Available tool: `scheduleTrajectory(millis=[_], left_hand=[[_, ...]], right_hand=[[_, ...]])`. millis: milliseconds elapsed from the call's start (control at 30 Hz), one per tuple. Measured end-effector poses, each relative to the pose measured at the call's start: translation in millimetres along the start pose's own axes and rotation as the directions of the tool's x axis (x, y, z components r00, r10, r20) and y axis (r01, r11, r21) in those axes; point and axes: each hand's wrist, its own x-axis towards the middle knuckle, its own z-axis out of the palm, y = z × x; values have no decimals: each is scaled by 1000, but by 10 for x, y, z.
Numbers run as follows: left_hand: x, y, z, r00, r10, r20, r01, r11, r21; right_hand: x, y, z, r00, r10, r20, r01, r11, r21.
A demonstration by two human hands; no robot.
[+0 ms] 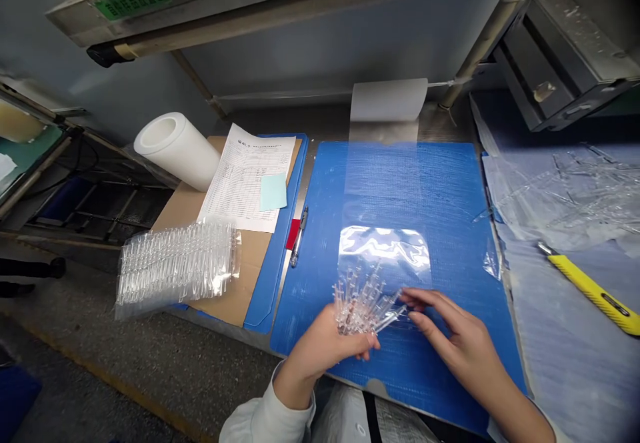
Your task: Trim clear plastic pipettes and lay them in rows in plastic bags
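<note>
Well, the left hand (320,346) is closed around a bunch of clear plastic tubes (360,303). Its fingers curl under the bunch from the near side, so the bunch sits on top of them. The right hand (463,339) is just to the right of the bunch. Its thumb and first finger come together on both sides of the end of one tube (393,318), which sticks out from the bunch to the right, so this hand seems to pinch it. The two hands are close together, above the near part of a blue plastic board (440,189). On this board, just beyond the bunch, lies a clear plastic bag (385,249).

On the left, more clear tubes in a plastic pack (175,266) lie against the edge of a brown cardboard sheet (245,276). On the cardboard there is a printed paper form (245,176) with a light blue note (273,191). A white roll (175,149) lies at the far left of the form, and a pen (299,236) lies by the left edge of the board. On the right are a yellow cutter (595,289) and loose clear plastic pieces (565,196).
</note>
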Motion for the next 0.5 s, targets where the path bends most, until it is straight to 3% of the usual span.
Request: scheduleTrajectory(millis=[100,233,333,433,500], left_hand=[[1,-13,29,1000,-6,30,6,1000,-8],[18,-49,5,1000,6,10,-6,1000,-25],[57,-47,-61,980,77,-183,-88,995,-52],[89,-8,-158,871,168,-462,-268,950,-160],[87,21,-213,837,159,-523,-325,914,-242]], right_hand=[[70,-72,-23,995,-39,90,30,996,90],[57,-55,-79,970,-175,170,162,983,90],[2,-13,-105,955,-244,169,241,970,42],[-48,74,-92,966,-256,44,259,962,-86],[-73,156,-60,971,-239,-25,230,955,-187]])
